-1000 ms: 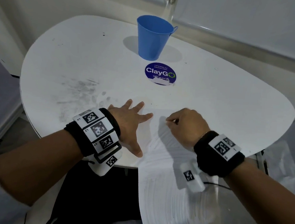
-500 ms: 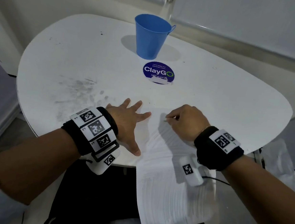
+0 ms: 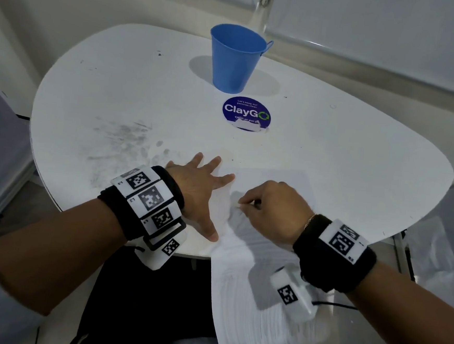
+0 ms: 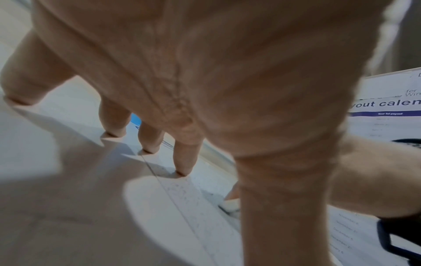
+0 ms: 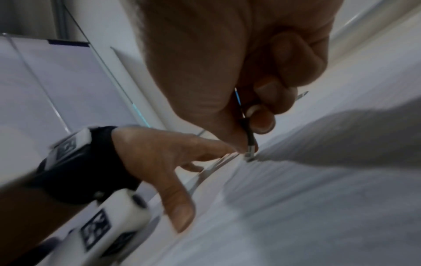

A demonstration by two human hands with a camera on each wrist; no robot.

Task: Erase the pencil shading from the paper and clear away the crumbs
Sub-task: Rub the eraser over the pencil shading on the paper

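A person's right hand (image 3: pixel 270 212) pinches a thin pencil (image 5: pixel 250 142), its eraser tip touching the paper (image 3: pixel 262 324) just beside the grip. The left hand (image 3: pixel 201 194) lies released, fingers spread flat, pinning the paper's edge. Faint shading lines remain, so erasing looks unfinished; specks lie near the tip. The white surface (image 3: pixel 343 159), smudged grey left of the grip, holds a blue cup (image 3: pixel 236 58) and a round sticker (image 3: pixel 246 113) beyond, beside a pale wall.

Lots of bare white table (image 3: pixel 343 159) on the right side and far left. Blue cup (image 3: pixel 236 58) standing at the back, well away from both hands. Left hand (image 3: pixel 197 191) flat beside the paper (image 3: pixel 262 324), blocking that edge. Right hand (image 3: pixel 269 210) close by, small gap between.
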